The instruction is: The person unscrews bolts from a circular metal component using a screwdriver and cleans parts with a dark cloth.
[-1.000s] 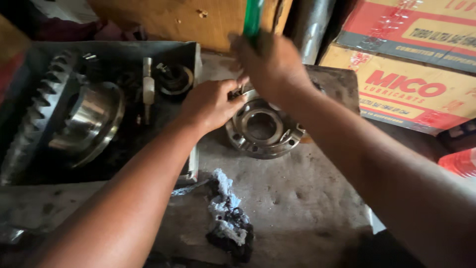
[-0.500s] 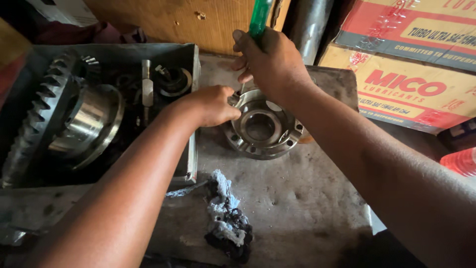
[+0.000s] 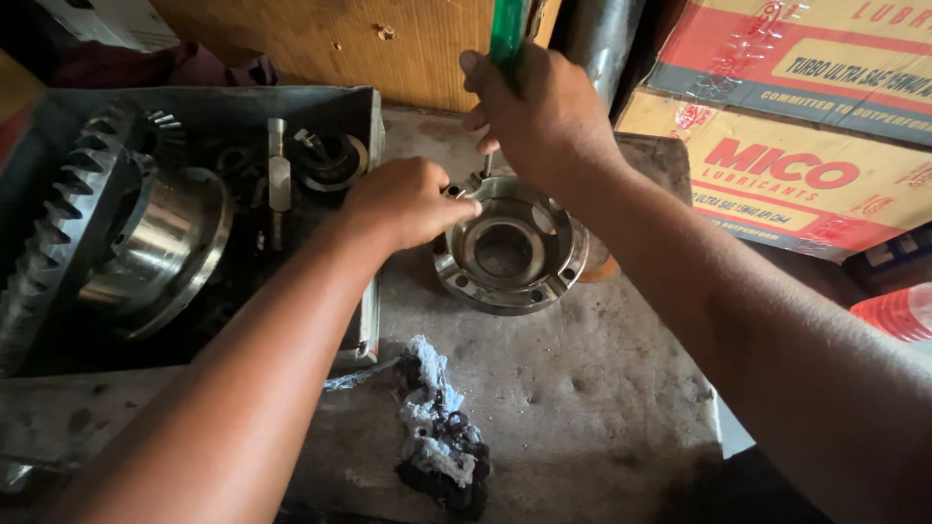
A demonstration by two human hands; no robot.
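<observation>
Clamping a screwdriver (image 3: pixel 507 29), right hand (image 3: pixel 544 116) nears flange (image 3: pixel 510 247); tray (image 3: pixel 374 126) holds gear (image 3: pixel 58 223).

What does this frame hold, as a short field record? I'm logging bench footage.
left hand: fist resting on the rim of the flanged housing
right hand: gripping a green-handled tool, held upright, tip at the housing's rim
housing: round metal, bolt holes in flange, on the bench
tray: left of the housing, holds a large ring gear and small parts
rag: dirty, on the bench near the front
cartons: stacked at right
</observation>
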